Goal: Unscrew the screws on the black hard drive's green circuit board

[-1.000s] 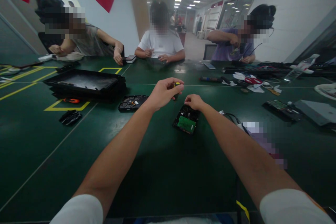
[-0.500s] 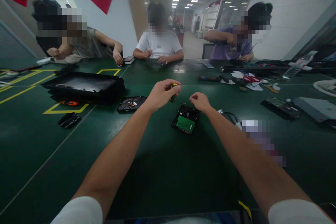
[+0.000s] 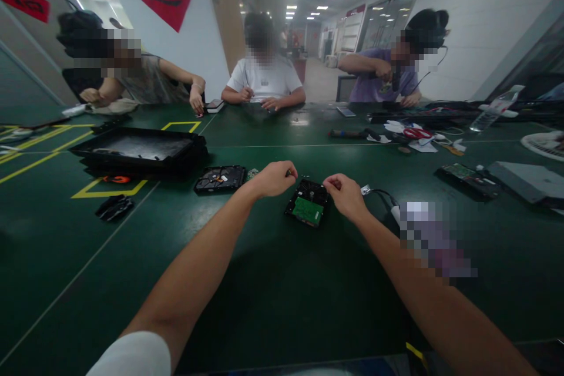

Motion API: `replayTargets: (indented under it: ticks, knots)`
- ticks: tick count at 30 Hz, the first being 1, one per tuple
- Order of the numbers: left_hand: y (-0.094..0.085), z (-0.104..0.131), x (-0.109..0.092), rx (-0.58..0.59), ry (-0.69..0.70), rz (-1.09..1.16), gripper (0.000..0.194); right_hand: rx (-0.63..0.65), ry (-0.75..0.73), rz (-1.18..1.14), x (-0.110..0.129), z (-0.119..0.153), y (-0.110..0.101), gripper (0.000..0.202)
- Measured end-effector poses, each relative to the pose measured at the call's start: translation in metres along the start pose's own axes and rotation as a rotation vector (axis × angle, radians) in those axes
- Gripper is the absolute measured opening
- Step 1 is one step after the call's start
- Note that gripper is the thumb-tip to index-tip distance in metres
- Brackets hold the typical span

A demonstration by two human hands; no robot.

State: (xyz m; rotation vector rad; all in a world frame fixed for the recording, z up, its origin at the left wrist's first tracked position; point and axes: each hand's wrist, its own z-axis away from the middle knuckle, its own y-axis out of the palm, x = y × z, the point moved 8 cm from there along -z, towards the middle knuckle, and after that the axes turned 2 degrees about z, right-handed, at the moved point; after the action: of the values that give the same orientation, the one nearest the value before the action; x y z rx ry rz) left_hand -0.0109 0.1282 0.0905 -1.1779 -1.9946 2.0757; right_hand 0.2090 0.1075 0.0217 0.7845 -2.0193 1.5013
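Note:
A hard drive (image 3: pixel 308 202) with a green circuit board lies on the table in front of me. My left hand (image 3: pixel 277 178) is closed just left of the drive's far end, wrapped round a small screwdriver (image 3: pixel 289 173) of which only a dark bit of the handle shows. At the drive's far right corner, my right hand (image 3: pixel 343 192) is pinched shut; whatever is between its fingertips is too small to make out. Tiny bright bits, perhaps screws (image 3: pixel 305 176), lie just beyond the drive. Left of my left hand rests a second hard drive (image 3: pixel 220 179).
Black trays (image 3: pixel 141 147) are stacked at left, with a black crumpled item (image 3: pixel 114 207) nearer me. To the right are a cable (image 3: pixel 382 192), another drive (image 3: pixel 467 179), a grey metal box (image 3: pixel 529 182) and a plastic bottle (image 3: pixel 497 108). Three people sit across the table (image 3: pixel 299 299).
My left hand has come down and nearer the drive, turning so the screwdriver's yellow part is hidden. My right hand has moved slightly down and right, to the drive's corner.

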Motion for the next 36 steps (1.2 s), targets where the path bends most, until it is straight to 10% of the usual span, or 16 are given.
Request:
replayTargets:
  ticks: [13, 36]
  knots:
    - [0.053, -0.003, 0.030, 0.343, -0.089, -0.097, 0.031, 0.055, 0.119, 0.054, -0.017, 0.012, -0.001, 0.011]
    - [0.062, 0.007, 0.019, 0.492, -0.067, -0.051, 0.022, 0.111, 0.134, -0.093, -0.031, 0.014, 0.012, 0.009]
